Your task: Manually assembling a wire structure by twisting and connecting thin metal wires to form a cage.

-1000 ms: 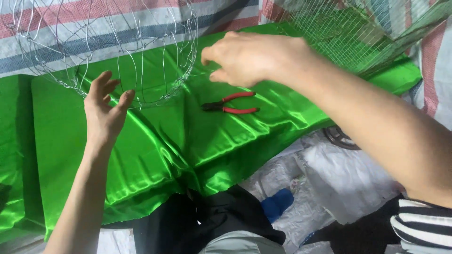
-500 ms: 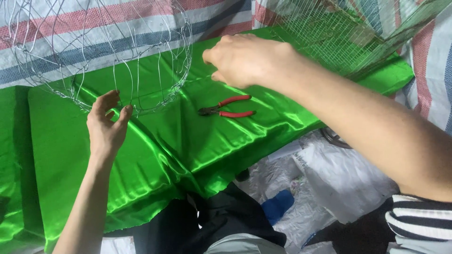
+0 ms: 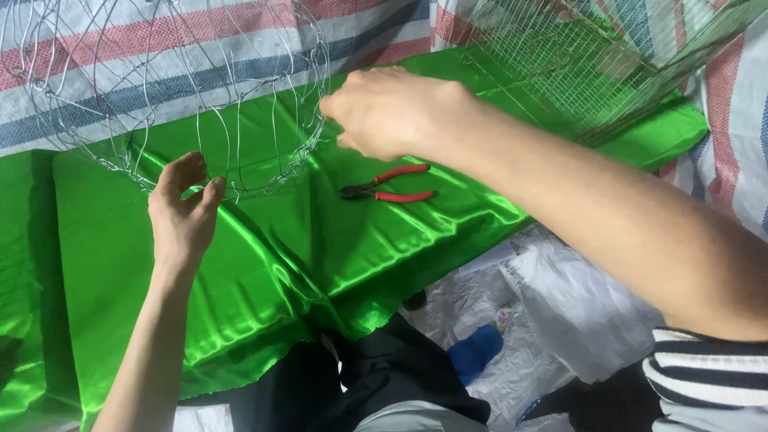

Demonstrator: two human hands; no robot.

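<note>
Two hands on the wire frame [image 3: 172, 88]

Wire frame [image 3: 172, 88] lower & nearer, left hand [image 3: 182, 214] now at its bottom ring, right hand [image 3: 392, 110] on rim.

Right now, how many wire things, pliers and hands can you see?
Wire things: 2, the round wire frame and the mesh cage
Red-handled pliers: 1
Hands: 2, left hand and right hand, both at the frame
Total: 5
</note>
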